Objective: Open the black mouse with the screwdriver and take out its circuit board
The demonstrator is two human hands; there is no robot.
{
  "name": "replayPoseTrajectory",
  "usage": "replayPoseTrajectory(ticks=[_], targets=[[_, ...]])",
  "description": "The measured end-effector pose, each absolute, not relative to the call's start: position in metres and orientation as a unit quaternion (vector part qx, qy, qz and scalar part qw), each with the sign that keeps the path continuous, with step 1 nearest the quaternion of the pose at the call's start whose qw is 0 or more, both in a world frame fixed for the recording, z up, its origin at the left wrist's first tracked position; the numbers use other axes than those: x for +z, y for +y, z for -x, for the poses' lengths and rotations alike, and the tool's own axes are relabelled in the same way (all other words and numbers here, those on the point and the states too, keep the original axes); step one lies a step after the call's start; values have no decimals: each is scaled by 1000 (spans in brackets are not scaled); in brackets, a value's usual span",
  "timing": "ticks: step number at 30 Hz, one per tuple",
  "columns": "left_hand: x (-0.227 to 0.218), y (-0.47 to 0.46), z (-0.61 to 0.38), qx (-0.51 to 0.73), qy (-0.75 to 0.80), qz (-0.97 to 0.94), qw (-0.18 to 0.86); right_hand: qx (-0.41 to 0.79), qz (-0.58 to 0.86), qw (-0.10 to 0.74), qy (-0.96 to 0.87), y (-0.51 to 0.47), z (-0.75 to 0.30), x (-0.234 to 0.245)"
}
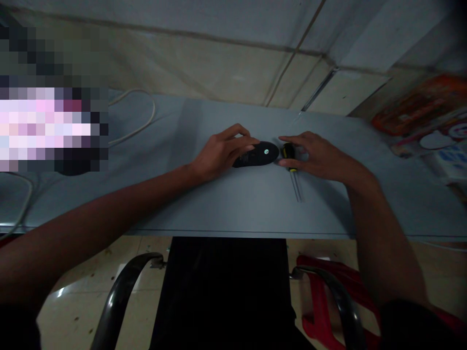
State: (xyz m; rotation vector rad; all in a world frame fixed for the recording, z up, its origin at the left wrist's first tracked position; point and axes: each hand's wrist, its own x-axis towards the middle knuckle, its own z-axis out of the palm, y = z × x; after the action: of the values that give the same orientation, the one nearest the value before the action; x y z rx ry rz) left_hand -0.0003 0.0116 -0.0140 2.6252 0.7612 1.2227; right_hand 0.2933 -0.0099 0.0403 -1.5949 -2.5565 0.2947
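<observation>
A black computer mouse (260,154) lies upside down on the grey table (233,209), a small light sticker on its underside. My left hand (222,151) rests on its left end, fingers curled over it. My right hand (319,154) is just right of the mouse, fingers closed around the black and yellow handle of a screwdriver (291,160). The metal shaft of the screwdriver points toward me along the table.
A white cable (140,119) loops at the table's left back. Colourful packaging (423,116) lies at the far right. A blurred bright object sits at the left. Below the table edge are black chair arms (120,291) and a red stool (321,291) on a tiled floor.
</observation>
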Motion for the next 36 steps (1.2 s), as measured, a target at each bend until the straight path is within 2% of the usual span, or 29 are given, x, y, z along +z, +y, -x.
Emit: replayPoseTrajectory(ticks=[4, 6, 8, 10, 12, 14, 17, 23, 29, 32, 36], targets=[[-12, 12, 0, 375, 261, -884, 103, 129, 572, 33, -809, -7, -294, 40], [-13, 12, 0, 348, 256, -895, 109, 164, 577, 49, -799, -7, -295, 44], [-15, 11, -1, 326, 247, -906, 108, 244, 567, 100, -781, -10, -294, 49], [-17, 11, -1, 318, 237, -913, 98, 342, 542, 185, -745, -15, -289, 57], [-19, 11, 0, 322, 227, -915, 86, 354, 517, 298, -720, -22, -281, 64], [-19, 10, 1, 328, 217, -916, 79, 298, 500, 400, -708, -29, -274, 69], [-18, 8, 3, 335, 206, -916, 79, 183, 509, 466, -700, -37, -268, 72], [-14, 5, 3, 347, 194, -912, 96, 54, 506, 500, -701, -41, -269, 68], [-13, 5, 3, 355, 185, -911, 96, -32, 394, 555, -732, -35, -270, 58], [-14, 5, 3, 358, 181, -911, 95, -59, 391, 547, -738, -33, -275, 52], [-16, 6, 3, 354, 186, -911, 102, -71, 467, 494, -730, -38, -279, 53]])
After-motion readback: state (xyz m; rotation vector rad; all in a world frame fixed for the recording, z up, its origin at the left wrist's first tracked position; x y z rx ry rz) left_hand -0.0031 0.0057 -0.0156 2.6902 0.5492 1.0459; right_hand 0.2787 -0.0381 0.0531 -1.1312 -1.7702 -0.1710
